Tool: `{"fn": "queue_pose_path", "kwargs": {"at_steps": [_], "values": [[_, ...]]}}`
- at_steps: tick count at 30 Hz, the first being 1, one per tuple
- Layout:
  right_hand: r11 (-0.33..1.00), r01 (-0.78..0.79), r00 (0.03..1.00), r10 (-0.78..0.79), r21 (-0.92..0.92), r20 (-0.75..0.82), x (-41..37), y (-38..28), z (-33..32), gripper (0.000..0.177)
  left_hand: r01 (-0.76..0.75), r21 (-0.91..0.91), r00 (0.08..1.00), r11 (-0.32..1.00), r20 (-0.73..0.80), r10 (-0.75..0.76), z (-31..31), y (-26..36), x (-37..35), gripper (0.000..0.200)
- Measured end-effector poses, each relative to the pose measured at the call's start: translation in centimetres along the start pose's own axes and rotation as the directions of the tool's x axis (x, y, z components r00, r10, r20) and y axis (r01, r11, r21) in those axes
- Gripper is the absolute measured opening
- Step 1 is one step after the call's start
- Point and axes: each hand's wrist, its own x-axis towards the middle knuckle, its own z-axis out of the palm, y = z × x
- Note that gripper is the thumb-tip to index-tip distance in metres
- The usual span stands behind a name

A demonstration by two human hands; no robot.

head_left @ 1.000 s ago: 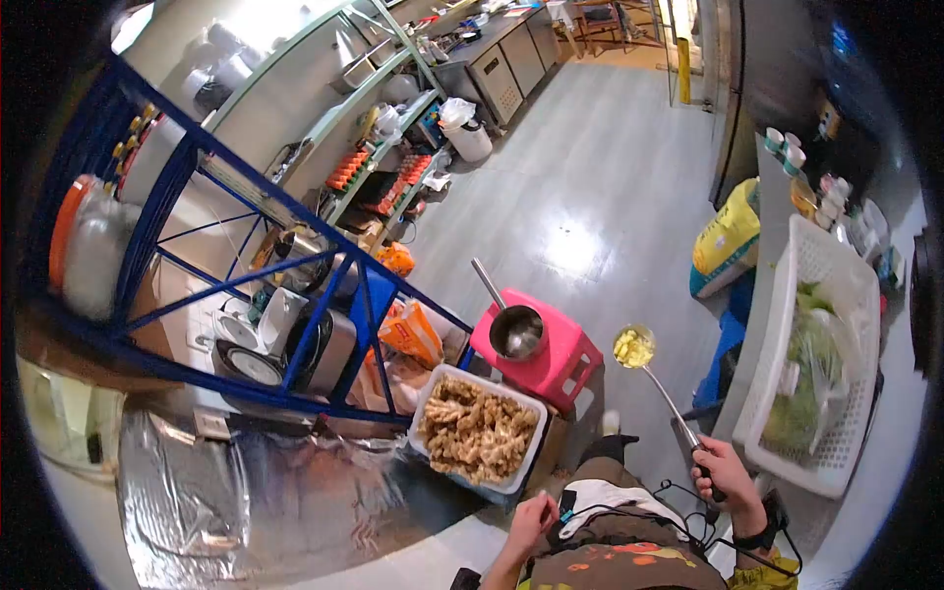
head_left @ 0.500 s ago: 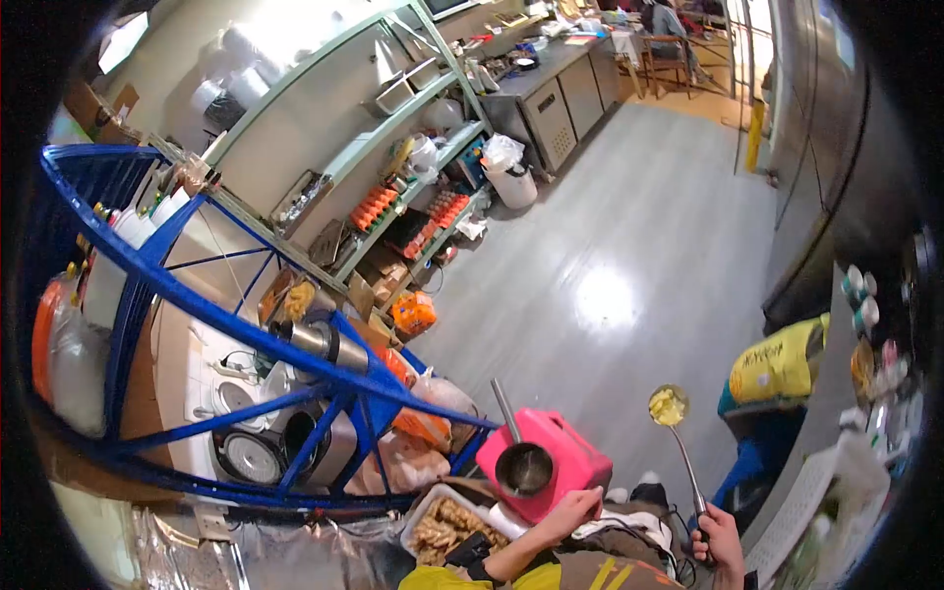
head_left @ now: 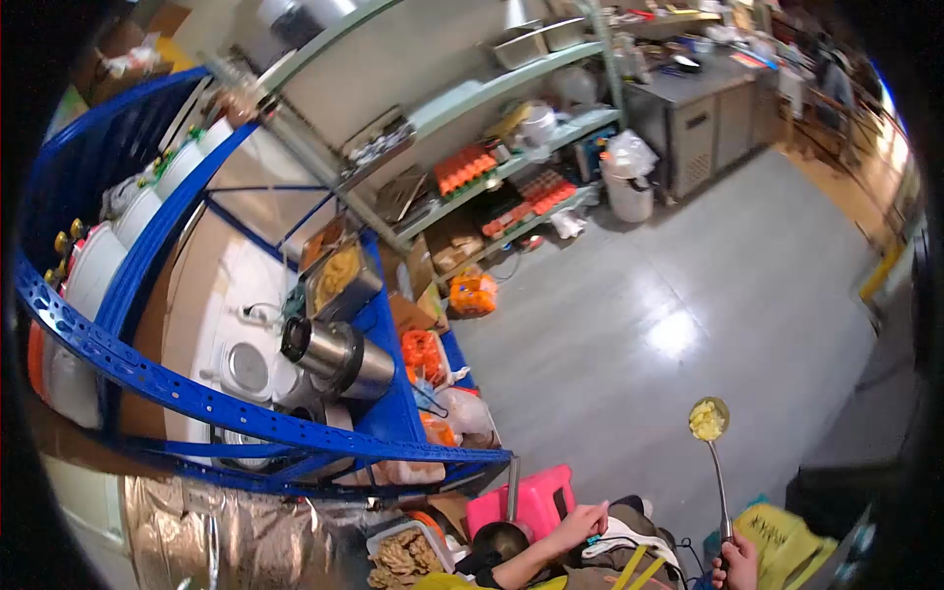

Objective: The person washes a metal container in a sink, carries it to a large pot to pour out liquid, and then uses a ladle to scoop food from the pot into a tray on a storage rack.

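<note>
My right hand at the bottom edge grips the long handle of a metal ladle whose bowl holds yellow food, raised over the grey floor. My left hand reaches toward a steel pot with a long handle that stands on a pink stool; its fingers are loosely curled beside the pot and hold nothing. A white tray of fried pieces lies left of the pot, near the bottom edge.
A blue metal rack fills the left, with steel canisters and bagged goods on it. Green shelves with egg trays line the wall. A white bin and steel counter stand at the back. A yellow sack lies at lower right.
The view has swung up and left, so the stool, pot and tray slid toward the bottom edge. The ladle stays raised on the right. My left hand has come near the pot.
</note>
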Motion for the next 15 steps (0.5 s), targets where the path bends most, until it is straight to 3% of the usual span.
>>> {"fn": "queue_pose_path", "kwargs": {"at_steps": [2,6,9,10,13,15], "values": [[0.999,-0.045,0.998,0.044,-0.013,-0.038,2.5,-6.5,2.6,0.016,0.008,-0.091,0.994,0.996,-0.110,-0.018,-1.9,2.1,1.4,0.052],[0.952,0.134,0.962,-0.058,-0.274,0.266,10.6,-16.8,6.8,0.015,-0.038,-0.237,0.957,0.971,-0.289,-0.033,-6.9,6.6,4.0,0.051],[0.916,0.095,0.953,0.030,-0.390,0.302,14.5,-25.8,14.0,0.017,-0.138,-0.289,0.925,0.947,-0.379,0.019,-12.3,9.4,7.4,0.051],[0.903,0.146,0.935,0.006,-0.403,0.354,17.7,-27.2,14.9,0.031,-0.169,-0.298,0.909,0.940,-0.415,0.032,-14.6,10.9,8.8,0.051],[0.859,0.228,0.874,0.027,-0.459,0.485,20.9,-36.2,24.1,0.037,-0.321,-0.352,0.838,0.879,-0.538,0.091,-17.7,13.8,10.3,0.048],[0.809,0.260,0.840,0.080,-0.527,0.536,22.9,-41.1,30.3,0.042,-0.342,-0.424,0.797,0.839,-0.604,0.020,-19.2,15.0,10.2,0.048]]}}
